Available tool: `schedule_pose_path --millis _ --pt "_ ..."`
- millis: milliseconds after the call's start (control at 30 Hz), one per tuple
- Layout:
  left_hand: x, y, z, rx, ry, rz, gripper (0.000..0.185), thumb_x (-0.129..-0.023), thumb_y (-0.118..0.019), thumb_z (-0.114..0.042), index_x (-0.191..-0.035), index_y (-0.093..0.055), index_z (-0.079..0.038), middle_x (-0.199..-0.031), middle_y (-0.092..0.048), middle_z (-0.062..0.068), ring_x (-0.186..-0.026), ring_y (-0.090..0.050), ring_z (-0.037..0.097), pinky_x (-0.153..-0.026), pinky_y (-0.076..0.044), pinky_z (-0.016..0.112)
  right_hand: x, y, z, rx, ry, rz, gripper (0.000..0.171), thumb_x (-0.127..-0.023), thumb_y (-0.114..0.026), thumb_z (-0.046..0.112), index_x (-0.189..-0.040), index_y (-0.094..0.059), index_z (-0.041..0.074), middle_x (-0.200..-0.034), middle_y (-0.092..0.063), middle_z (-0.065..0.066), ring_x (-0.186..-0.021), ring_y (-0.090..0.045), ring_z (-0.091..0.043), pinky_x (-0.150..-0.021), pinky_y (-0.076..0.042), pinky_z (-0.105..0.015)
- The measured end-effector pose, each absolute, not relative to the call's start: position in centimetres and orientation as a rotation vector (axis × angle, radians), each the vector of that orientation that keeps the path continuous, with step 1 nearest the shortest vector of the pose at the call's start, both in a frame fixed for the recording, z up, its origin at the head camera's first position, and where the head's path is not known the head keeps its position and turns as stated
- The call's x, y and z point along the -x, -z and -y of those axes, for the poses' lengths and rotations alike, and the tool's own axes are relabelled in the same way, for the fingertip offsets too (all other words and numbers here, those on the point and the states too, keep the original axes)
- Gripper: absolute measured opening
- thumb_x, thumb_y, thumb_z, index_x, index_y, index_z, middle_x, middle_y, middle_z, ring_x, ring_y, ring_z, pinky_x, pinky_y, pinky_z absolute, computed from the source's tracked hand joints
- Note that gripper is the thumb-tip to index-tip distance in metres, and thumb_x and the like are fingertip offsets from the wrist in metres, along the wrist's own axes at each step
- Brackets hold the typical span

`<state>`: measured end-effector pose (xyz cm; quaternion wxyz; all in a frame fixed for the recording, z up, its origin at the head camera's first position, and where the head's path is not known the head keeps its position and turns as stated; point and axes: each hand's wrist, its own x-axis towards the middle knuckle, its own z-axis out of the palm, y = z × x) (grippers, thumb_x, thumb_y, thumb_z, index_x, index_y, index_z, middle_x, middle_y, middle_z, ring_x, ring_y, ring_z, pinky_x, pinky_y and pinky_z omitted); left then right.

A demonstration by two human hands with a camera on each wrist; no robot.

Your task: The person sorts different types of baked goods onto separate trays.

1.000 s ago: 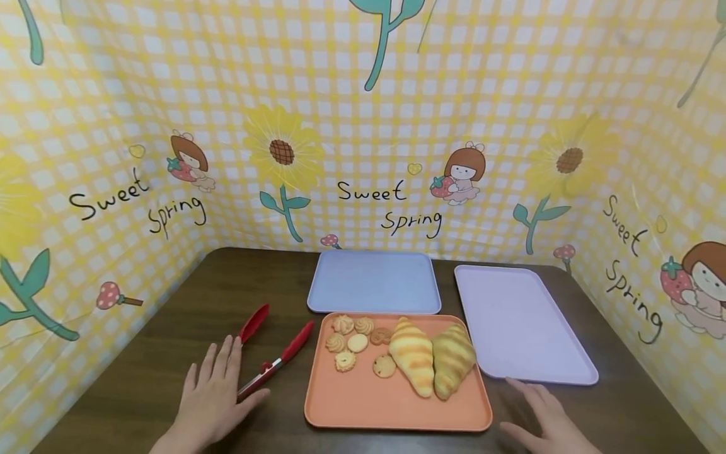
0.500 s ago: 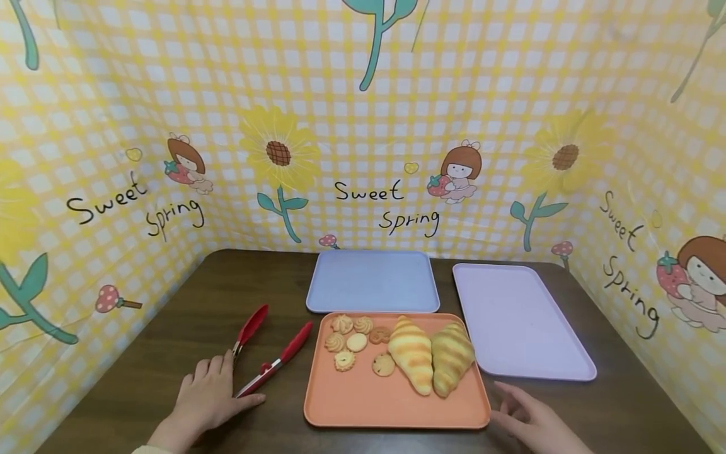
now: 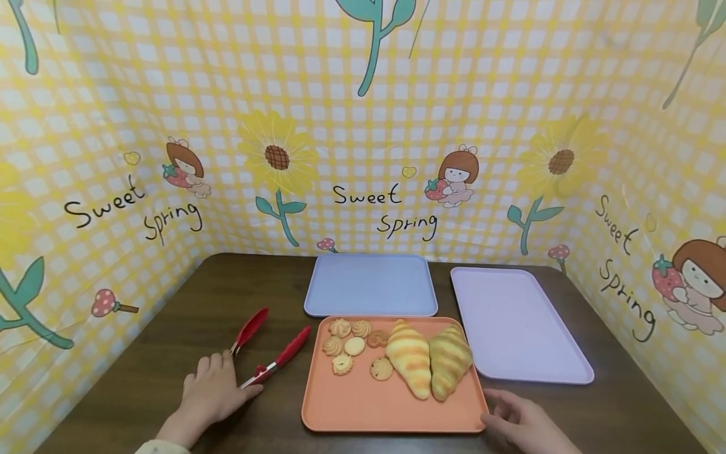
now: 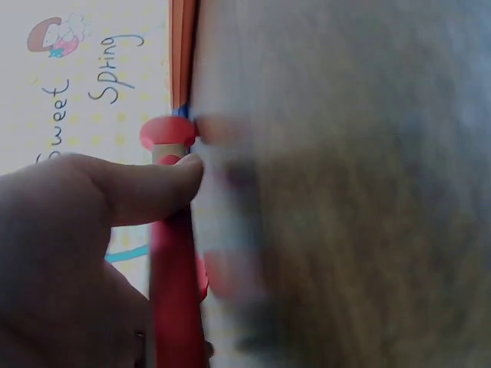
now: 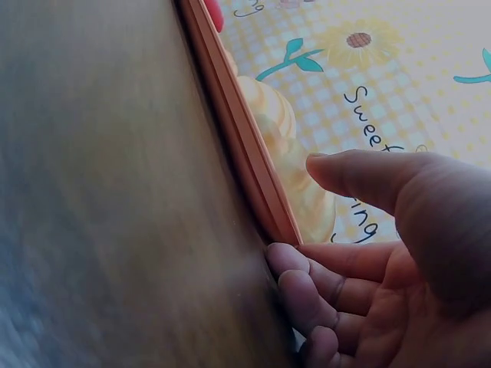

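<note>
Left hand (image 3: 208, 396) curled over handle end of red tongs (image 3: 266, 350), thumb (image 4: 146, 188) pressed on one arm, tongs lying spread on desk (image 3: 170, 328) left of orange tray (image 3: 391, 410). Right hand (image 3: 524, 422) at tray's near right corner, fingers (image 5: 307, 284) loosely bent, touching rim (image 5: 245, 146), thumb raised, gripping nothing. On tray: two croissants (image 3: 428, 362) right of centre, small cookies (image 3: 351, 347) toward far left corner. Blue tray (image 3: 371, 293) at far desk edge, lilac tray (image 3: 518, 328) along right edge.
</note>
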<state>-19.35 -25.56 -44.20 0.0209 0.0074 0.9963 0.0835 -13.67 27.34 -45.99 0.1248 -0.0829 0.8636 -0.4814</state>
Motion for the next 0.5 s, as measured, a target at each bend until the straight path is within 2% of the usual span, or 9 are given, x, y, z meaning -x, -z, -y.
schedule_pose_path --millis 167,233,367,500 --pt "19.3 44.0 25.8 0.038 -0.346 -3.102 0.107 -0.084 -0.067 -0.061 -0.139 -0.032 0.023 -0.132 -0.041 0.038 -0.114 -0.041 0.052 -0.079 -0.041 0.063 13.7 46.2 -27.4 0.299 1.394 -2.523 0.060 -0.094 -0.070 0.023 -0.133 -0.047 -0.017 -0.079 -0.055 -0.004 -0.058 -0.049 -0.006 -0.051 -0.040 -0.024" --pt "19.3 43.9 25.8 0.053 -0.392 -3.108 0.106 -0.085 -0.067 -0.058 -0.140 -0.029 0.023 -0.131 -0.039 0.038 -0.110 -0.046 0.052 -0.073 -0.045 0.060 13.7 46.3 -27.4 0.316 1.398 -2.520 0.060 -0.094 -0.070 0.022 -0.133 -0.048 -0.017 -0.079 -0.055 -0.003 -0.058 -0.049 -0.005 -0.051 -0.040 -0.024" --pt "19.3 43.4 25.6 0.071 -0.492 -3.132 0.105 -0.085 -0.068 -0.055 -0.142 -0.025 0.021 -0.129 -0.035 0.036 -0.095 -0.057 0.048 -0.055 -0.048 0.050 13.8 46.5 -27.5 0.353 1.401 -2.536 0.058 -0.093 -0.071 0.021 -0.132 -0.049 -0.017 -0.079 -0.055 -0.002 -0.059 -0.049 -0.004 -0.052 -0.040 -0.024" --pt "19.2 42.8 24.9 0.008 -0.517 -3.186 0.104 -0.087 -0.067 -0.058 -0.142 -0.026 0.020 -0.126 -0.036 0.035 -0.067 -0.060 0.032 -0.047 -0.044 0.041 13.8 46.6 -27.7 0.379 1.391 -2.551 0.057 -0.093 -0.070 0.021 -0.132 -0.050 -0.015 -0.079 -0.055 0.000 -0.059 -0.049 -0.003 -0.052 -0.041 -0.024"
